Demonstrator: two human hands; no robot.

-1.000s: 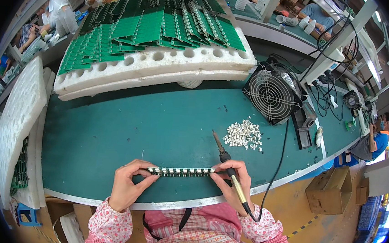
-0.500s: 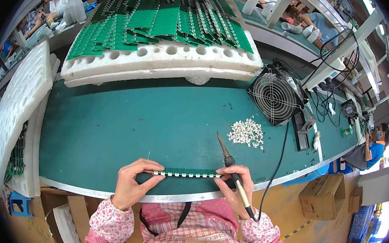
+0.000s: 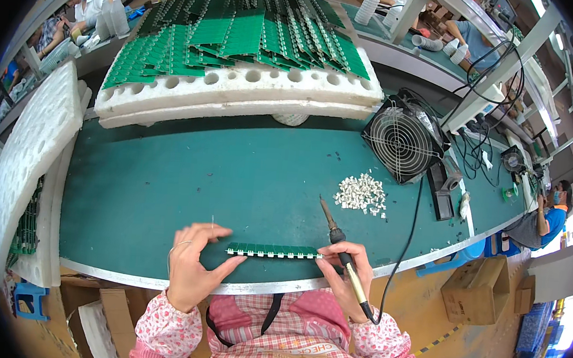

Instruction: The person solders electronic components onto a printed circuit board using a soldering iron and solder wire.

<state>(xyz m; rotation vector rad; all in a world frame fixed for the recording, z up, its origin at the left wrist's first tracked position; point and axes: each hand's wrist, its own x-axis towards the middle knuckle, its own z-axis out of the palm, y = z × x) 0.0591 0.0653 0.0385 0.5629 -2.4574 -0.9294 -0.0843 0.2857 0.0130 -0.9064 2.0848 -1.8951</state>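
A narrow green circuit board strip (image 3: 274,251) with a row of small white connectors lies crosswise near the table's front edge. My right hand (image 3: 344,278) pinches its right end between thumb and fingertips. That same hand also holds a soldering iron (image 3: 357,284), whose tip points up and away over the table. At the strip's left end my left hand (image 3: 194,262) is open, the thumb at the near corner and the index finger lifted apart from the board. A thin silvery wire (image 3: 212,221) sticks up by its fingers; how it is held is unclear.
Loose white connectors (image 3: 361,193) form a pile beyond the iron. A black fan (image 3: 402,140) stands at the right, near the iron's cable (image 3: 411,246). Many green boards (image 3: 244,34) rest on white foam (image 3: 239,94) at the back. More foam (image 3: 34,139) leans at left. Co-workers sit beyond.
My left fingers have parted from the strip and spread open. The strip has tipped slightly, showing more of its green face. My right hand keeps its hold with the iron.
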